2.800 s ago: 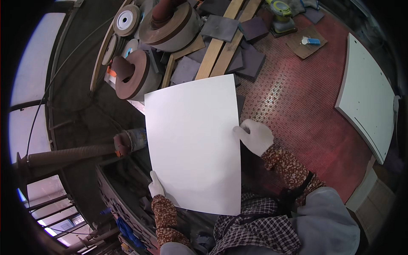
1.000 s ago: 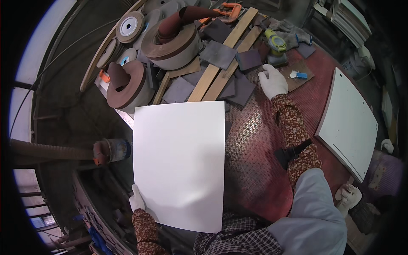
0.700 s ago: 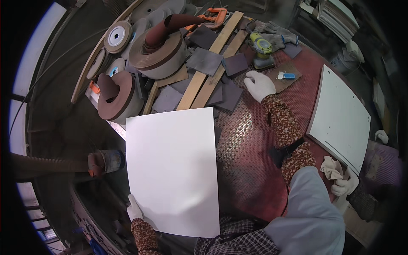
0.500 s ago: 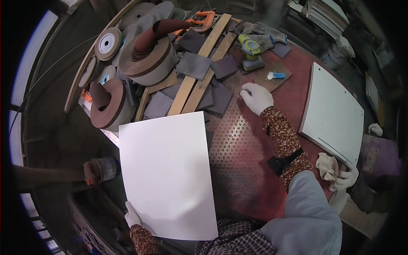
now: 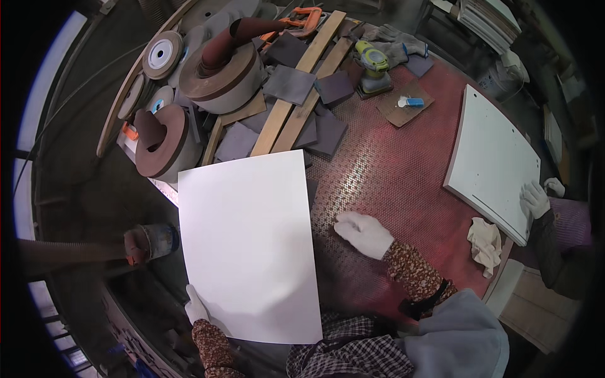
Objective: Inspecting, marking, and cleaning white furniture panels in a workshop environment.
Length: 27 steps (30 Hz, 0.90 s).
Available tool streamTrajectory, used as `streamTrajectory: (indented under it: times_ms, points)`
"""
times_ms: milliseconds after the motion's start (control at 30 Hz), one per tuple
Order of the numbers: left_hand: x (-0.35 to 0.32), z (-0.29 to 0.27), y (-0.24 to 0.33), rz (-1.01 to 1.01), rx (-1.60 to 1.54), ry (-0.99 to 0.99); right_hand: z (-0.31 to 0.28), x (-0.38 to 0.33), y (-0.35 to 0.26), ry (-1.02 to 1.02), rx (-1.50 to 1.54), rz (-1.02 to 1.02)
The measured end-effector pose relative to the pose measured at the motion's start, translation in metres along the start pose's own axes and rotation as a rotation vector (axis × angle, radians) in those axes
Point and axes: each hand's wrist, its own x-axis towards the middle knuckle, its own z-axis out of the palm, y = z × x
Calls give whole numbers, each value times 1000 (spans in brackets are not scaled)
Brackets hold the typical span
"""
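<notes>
A large white rectangular panel (image 5: 249, 246) lies in front of me at the left, its right part reaching the red mesh-patterned tabletop (image 5: 409, 164). My left hand (image 5: 196, 305), in a white glove, grips the panel's lower left edge; the thumb shows on top and the other fingers are hidden beneath. To the panel's right, my gloved right hand (image 5: 365, 234) is over the tabletop, apart from the panel. Its fingers are drawn together; whatever they may hold is hidden.
Rolls of brown abrasive (image 5: 217, 82), abrasive sheets (image 5: 288, 85) and wooden strips (image 5: 296, 88) crowd the far left. A green sander (image 5: 372, 60) and a blue-and-white item (image 5: 411, 102) lie far off. At right, a co-worker's gloved hand (image 5: 535, 200) touches stacked white panels (image 5: 491, 157); a cloth (image 5: 485, 247) lies nearby.
My right hand has come back from the far side toward me and left, nearer the panel. The panel has shifted slightly away from me. The co-worker's hand has moved from the cloth to the stack.
</notes>
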Motion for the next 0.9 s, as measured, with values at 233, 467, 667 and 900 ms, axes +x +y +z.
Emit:
streamTrajectory:
  times_ms: [233,467,667,900]
  points:
    - [-41,-8,37,53,-34,43,122,-29,2,-195,853,288]
    - [-63,-16,15,103,-327,81,102,-69,-39,-189,630,13]
    - [-53,-26,-5,249,-555,73,122,-129,-58,-93,532,-70]
    - [-39,-47,-28,303,-558,-70,183,-206,-72,112,379,-205]
